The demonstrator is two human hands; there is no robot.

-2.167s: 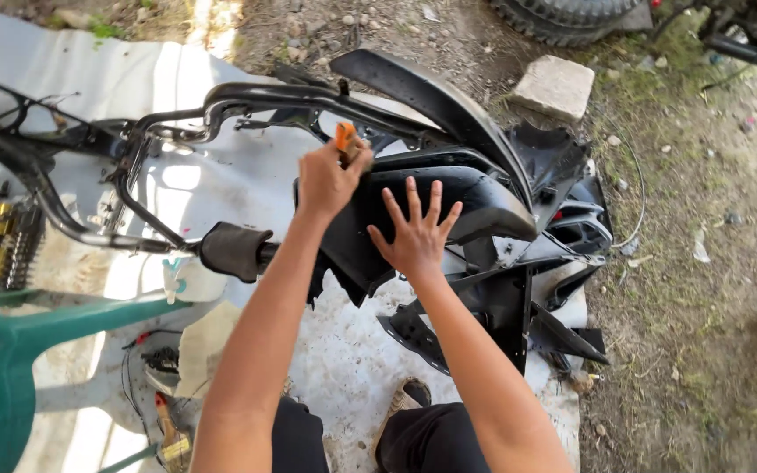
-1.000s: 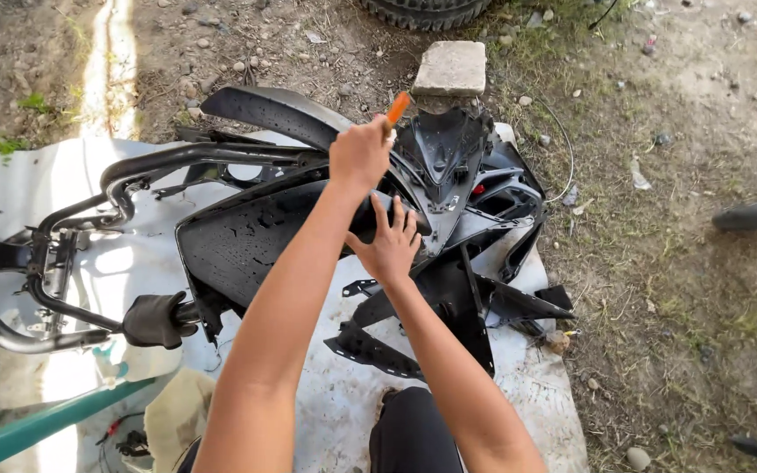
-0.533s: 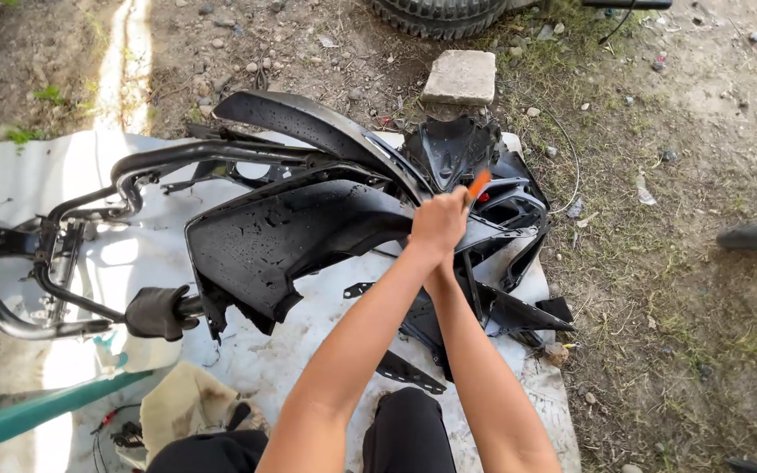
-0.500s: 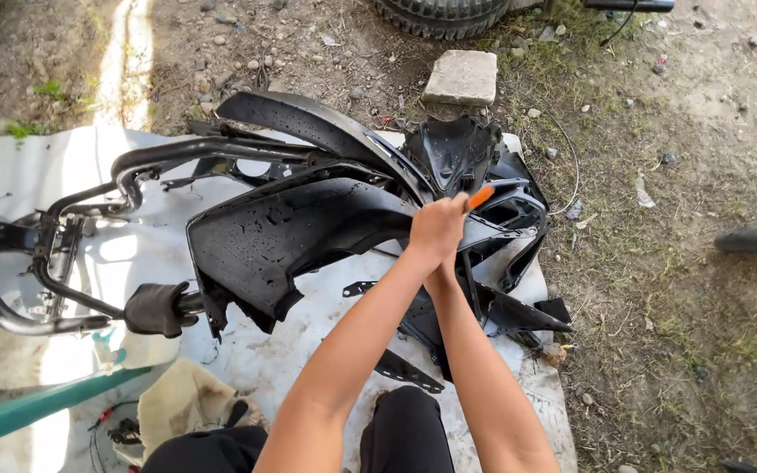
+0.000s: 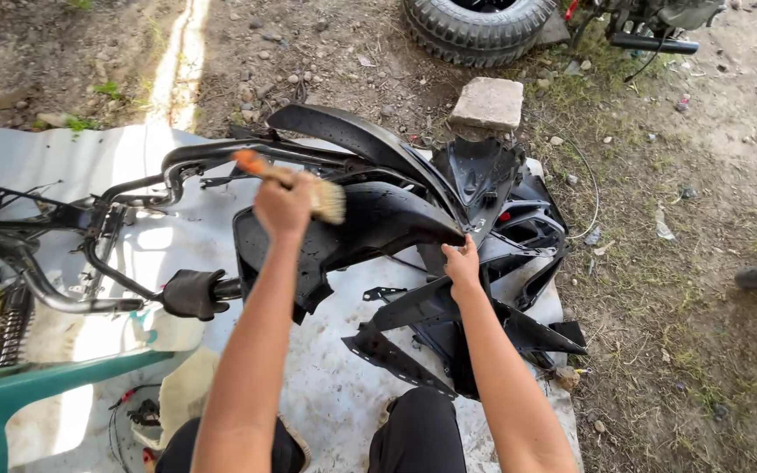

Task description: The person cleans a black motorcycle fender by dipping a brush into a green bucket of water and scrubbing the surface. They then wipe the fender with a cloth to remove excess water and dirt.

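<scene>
two hands work over a heap of black scooter body panels [image 5: 378, 228] spread on a white sheet [image 5: 177, 254] on the dirt ground. half a second ago both hands met near the right edge of the heap; now the left hand [image 5: 284, 206] has swung back to the left, and the right hand [image 5: 463, 265] rests alone on a panel edge. the left fingers are clamped around a paintbrush [image 5: 295, 184], its orange handle sticking out to the left of the fist and its pale bristles out to the right, just above the curved panel. the right fingers lie together, pressed flat on the plastic. a bare scooter frame [image 5: 89, 228] lies to the left, a concrete block [image 5: 486, 103] and a tyre [image 5: 475, 22] beyond.
</scene>
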